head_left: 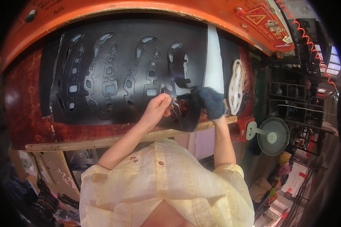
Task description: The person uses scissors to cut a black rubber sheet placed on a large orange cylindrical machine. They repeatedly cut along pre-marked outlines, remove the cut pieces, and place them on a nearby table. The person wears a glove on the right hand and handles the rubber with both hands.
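Left hand (158,108), one of two, is pinching with its thumb and fingertips pressed together, holding a narrow black cut piece (170,89) near the front right of the black sheet (113,26); thin dark ends are hanging just below the fingertips. Right hand (213,104), wearing one dark blue, fuzzy-looking glove, is bending over the sheet's right part, beside the left. Its fingers are blurring, so how far they are curling, and whether they are gripping anything, I cannot tell.

One black sheet is covering much of the red-brown counter (22,109). Four groups of long curved cut-outs are running across it, side by side, with pale patches showing through many holes; the rightmost group (175,56) is lying nearest the hands. One pale strip (213,53) is stretching along the right, and one white curved frame (235,89) with slots is resting beyond it, near the counter's right end. One wooden batten (102,142) is edging the counter's front.

Behind, one orange beam (140,5) is spanning the back. Rightward, one fan (272,137) is standing near one dark rack (291,96), whose compartments are showing too dimly to tell their contents.
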The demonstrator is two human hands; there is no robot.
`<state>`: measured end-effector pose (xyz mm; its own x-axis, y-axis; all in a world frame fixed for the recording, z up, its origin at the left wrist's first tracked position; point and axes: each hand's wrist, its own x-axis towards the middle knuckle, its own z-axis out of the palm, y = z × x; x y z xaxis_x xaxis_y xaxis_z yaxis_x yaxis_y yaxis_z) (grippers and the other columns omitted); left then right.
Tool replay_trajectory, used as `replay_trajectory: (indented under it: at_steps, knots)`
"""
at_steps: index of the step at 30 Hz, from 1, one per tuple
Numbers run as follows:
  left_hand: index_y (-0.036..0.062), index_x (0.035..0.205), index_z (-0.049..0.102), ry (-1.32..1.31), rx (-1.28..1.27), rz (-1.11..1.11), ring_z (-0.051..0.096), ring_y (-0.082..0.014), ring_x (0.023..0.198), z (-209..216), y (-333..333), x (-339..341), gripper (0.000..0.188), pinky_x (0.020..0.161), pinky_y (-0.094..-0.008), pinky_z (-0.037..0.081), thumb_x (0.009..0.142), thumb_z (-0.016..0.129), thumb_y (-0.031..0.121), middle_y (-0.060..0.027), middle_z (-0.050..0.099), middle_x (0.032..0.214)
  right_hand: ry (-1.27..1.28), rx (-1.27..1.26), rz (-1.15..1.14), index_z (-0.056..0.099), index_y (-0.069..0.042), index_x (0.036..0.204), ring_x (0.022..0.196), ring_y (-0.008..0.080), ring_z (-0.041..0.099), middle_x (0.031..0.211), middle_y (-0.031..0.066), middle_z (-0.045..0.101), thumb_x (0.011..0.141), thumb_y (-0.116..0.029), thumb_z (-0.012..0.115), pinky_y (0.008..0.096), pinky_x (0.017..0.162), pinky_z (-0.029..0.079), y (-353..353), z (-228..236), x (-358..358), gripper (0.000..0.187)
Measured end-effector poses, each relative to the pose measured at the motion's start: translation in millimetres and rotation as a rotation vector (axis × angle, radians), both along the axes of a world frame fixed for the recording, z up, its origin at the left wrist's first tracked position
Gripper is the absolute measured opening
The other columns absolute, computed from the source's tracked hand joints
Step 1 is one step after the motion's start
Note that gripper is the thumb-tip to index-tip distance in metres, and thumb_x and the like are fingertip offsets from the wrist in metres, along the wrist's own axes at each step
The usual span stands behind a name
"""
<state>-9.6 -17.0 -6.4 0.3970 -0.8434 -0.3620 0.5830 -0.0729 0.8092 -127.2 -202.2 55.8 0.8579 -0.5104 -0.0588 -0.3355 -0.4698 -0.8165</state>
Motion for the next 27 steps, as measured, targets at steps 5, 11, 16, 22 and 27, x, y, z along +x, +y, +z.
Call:
replay_trajectory:
  at_steps: [5, 11, 16, 22, 27]
  knots:
    - [0.0062, 0.086, 0.063, -0.739, 0.214, -0.066, 0.059, -0.0166, 0.055, 22, 9, 12, 0.024, 0.051, -0.0304, 0.045, 0.091, 0.054, 0.028, -0.0048, 0.061, 0.064, 0.188, 0.436, 0.133, 0.064, -0.003, 0.096, 0.081, 0.0155, 0.058, 0.086, 0.0088, 0.062, 0.086, -0.015, 0.053, 0.0268, 0.068, 0.045, 36, -29, 48, 0.019]
    - [0.0077, 0.086, 0.068, -1.268, 0.192, 0.217, 0.060, -0.0209, 0.053, 31, 10, 27, 0.019, 0.049, -0.0319, 0.045, 0.084, 0.064, 0.026, -0.0070, 0.065, 0.067, 0.051, -0.102, 0.381, 0.063, -0.002, 0.096, 0.083, 0.0239, 0.059, 0.093, 0.0111, 0.063, 0.084, -0.008, 0.055, 0.0311, 0.070, 0.047, 30, -50, 58, 0.016]
    - [0.0017, 0.100, 0.065, -0.315, 0.225, 0.050, 0.061, -0.0097, 0.064, 24, 17, 43, 0.035, 0.053, -0.0210, 0.046, 0.092, 0.055, 0.034, -0.0040, 0.066, 0.083, -0.087, -0.268, 0.563, 0.063, 0.001, 0.097, 0.088, 0.0212, 0.062, 0.097, 0.0122, 0.065, 0.087, -0.008, 0.054, 0.0307, 0.075, 0.049, 34, -23, 46, 0.016]
    - [0.0047, 0.104, 0.051, -0.051, 0.143, 0.061, 0.062, -0.0112, 0.074, 5, 6, 16, 0.028, 0.058, -0.0234, 0.047, 0.089, 0.061, 0.027, -0.0041, 0.064, 0.085, 0.032, -0.166, 0.046, 0.063, -0.002, 0.103, 0.089, 0.0245, 0.062, 0.098, 0.0140, 0.064, 0.084, -0.011, 0.059, 0.0326, 0.080, 0.048, 31, 22, -20, 0.022]
    - [0.0057, 0.098, 0.047, -0.040, 0.059, 0.164, 0.060, -0.0097, 0.072, -9, 1, 6, 0.019, 0.058, -0.0229, 0.045, 0.089, 0.060, 0.015, -0.0037, 0.063, 0.082, 0.329, -0.754, -0.163, 0.063, -0.007, 0.103, 0.086, 0.0335, 0.061, 0.096, 0.0156, 0.064, 0.076, -0.018, 0.066, 0.0402, 0.078, 0.049, -15, -11, -60, 0.029]
